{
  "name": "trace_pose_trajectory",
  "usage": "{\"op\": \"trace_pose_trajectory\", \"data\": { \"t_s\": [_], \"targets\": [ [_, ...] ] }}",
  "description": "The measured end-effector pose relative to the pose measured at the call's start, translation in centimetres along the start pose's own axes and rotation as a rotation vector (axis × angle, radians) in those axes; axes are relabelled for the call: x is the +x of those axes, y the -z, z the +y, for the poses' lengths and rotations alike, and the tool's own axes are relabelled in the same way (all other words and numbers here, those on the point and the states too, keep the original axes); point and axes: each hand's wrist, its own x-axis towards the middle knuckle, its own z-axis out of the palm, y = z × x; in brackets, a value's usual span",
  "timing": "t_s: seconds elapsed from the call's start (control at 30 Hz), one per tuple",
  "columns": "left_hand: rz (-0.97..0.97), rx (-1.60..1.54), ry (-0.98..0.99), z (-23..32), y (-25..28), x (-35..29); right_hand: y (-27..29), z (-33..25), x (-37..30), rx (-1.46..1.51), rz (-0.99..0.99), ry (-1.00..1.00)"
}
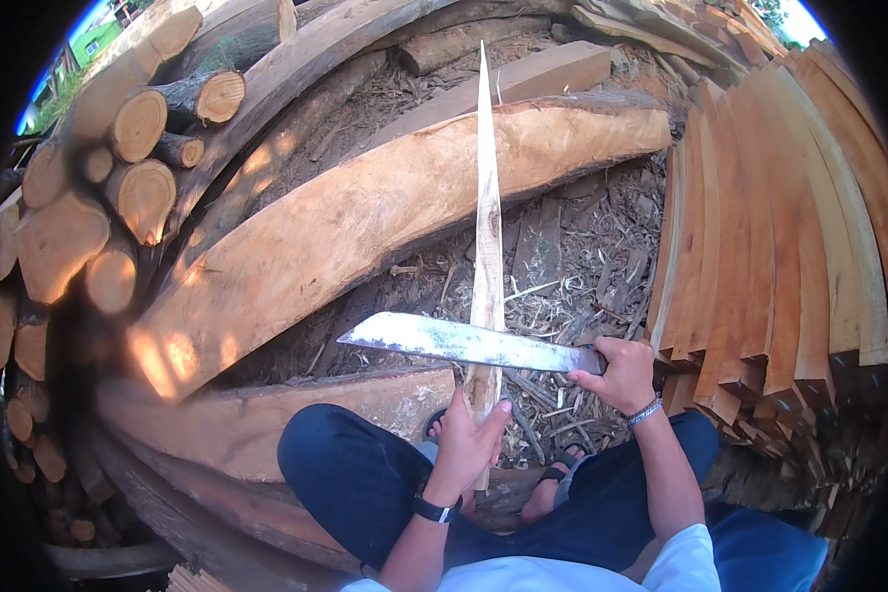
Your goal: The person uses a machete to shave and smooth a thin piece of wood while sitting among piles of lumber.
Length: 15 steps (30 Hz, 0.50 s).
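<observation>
on the left we see a pile of cut logs [64, 242], round ends showing. to its right, a broad wooden slab [335, 217] slants from near left to far right. near the middle, our left hand [469, 436] is curled closed around the near part of a pale wooden stake [488, 232], which runs away from the hand to a narrow far point. just beyond that hand, a machete [464, 340] crosses over the stake; we cannot tell whether they touch. our right hand [619, 375], wrapped around the machete's handle, is right of the stake. farthest right are stacked boards [760, 227].
</observation>
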Motion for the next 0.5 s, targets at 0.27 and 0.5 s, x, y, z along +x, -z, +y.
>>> {"op": "trace_pose_trajectory", "data": {
  "t_s": [0.27,0.5],
  "targets": [
    [0.021,-0.036,0.048,0.6,-0.1,0.1,-0.7,0.0,0.1,-0.003,0.036,-0.008],
    [-0.061,0.026,0.077,1.0,-0.9,-0.6,-0.6,1.4,1.4,-0.036,0.089,-0.1]
  ]
}}
